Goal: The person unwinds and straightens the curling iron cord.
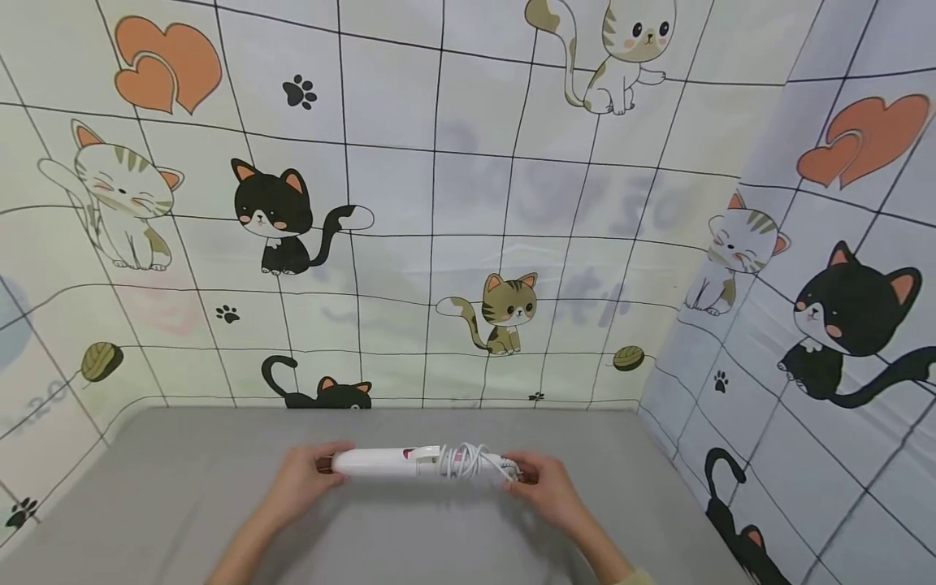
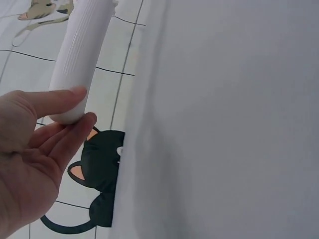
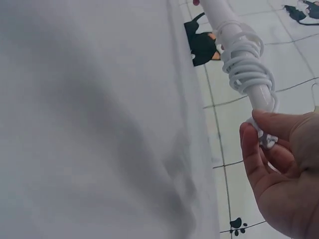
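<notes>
Left hand (image 1: 298, 481): pinches blunt end of white styling wand (image 1: 395, 461), held level just above grey table (image 1: 183, 487). Light fingertip hold only (thumb over, fingers under); possible slip. Mid-right: wound cord (image 1: 468, 461), loose coils, liable to unravel. Right hand (image 1: 550, 487): grips cord end.

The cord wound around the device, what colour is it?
White. The cord shows best in the right wrist view, coiled around the white device.
</notes>
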Action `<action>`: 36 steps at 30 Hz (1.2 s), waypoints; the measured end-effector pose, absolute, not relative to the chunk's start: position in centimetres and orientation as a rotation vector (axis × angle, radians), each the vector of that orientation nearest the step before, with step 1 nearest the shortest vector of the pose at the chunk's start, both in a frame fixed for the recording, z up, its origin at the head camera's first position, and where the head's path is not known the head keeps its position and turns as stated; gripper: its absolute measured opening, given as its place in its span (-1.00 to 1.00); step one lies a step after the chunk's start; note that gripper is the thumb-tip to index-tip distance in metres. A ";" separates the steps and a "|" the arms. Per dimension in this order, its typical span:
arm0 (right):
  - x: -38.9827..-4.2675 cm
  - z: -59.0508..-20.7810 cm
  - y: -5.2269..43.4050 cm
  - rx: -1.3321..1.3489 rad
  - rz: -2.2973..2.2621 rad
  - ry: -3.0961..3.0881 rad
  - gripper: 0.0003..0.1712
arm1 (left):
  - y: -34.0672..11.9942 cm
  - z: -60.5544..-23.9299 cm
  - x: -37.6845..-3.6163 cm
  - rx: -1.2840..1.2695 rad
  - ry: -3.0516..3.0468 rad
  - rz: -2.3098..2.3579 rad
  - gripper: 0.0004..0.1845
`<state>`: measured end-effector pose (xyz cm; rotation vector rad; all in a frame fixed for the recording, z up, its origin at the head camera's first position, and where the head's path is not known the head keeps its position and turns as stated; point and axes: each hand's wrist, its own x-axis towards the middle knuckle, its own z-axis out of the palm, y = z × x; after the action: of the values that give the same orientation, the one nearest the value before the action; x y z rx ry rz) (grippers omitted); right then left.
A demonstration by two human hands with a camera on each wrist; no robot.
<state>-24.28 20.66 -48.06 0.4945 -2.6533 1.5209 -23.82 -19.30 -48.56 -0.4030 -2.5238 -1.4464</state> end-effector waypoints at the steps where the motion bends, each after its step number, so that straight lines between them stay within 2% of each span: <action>1: -24.0 -47.9 20.6 0.471 1.549 -2.654 -0.51 | -19.3 -48.3 -23.6 -0.381 -2.527 -1.487 -0.53; 7: -22.5 -46.8 20.5 0.368 1.621 -2.646 -0.46 | -19.6 -47.5 -22.4 -0.300 -2.468 -1.801 -0.50; 16: -21.4 -46.2 20.6 0.355 1.723 -2.585 -0.46 | -19.9 -47.4 -21.7 -0.385 -2.407 -2.040 -0.46; 23: -20.6 -46.1 20.9 0.371 1.830 -2.575 -0.41 | -19.3 -47.2 -21.4 -0.432 -2.447 -2.039 -0.42; 27: -20.3 -45.5 20.9 0.436 2.063 -2.501 -0.42 | -19.3 -47.3 -21.4 -0.435 -2.414 -2.038 -0.41; 30: -20.1 -45.2 20.8 0.404 2.207 -2.433 -0.46 | -19.4 -47.5 -21.3 -0.417 -2.405 -2.053 -0.40; 36: -20.1 -45.0 20.6 0.323 2.200 -2.427 -0.50 | -19.3 -47.9 -21.3 -0.417 -2.438 -2.019 -0.42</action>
<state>-20.09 20.55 -44.98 0.3225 -2.4274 2.1999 -21.32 -19.28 -47.86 -0.4173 -2.4376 -2.0192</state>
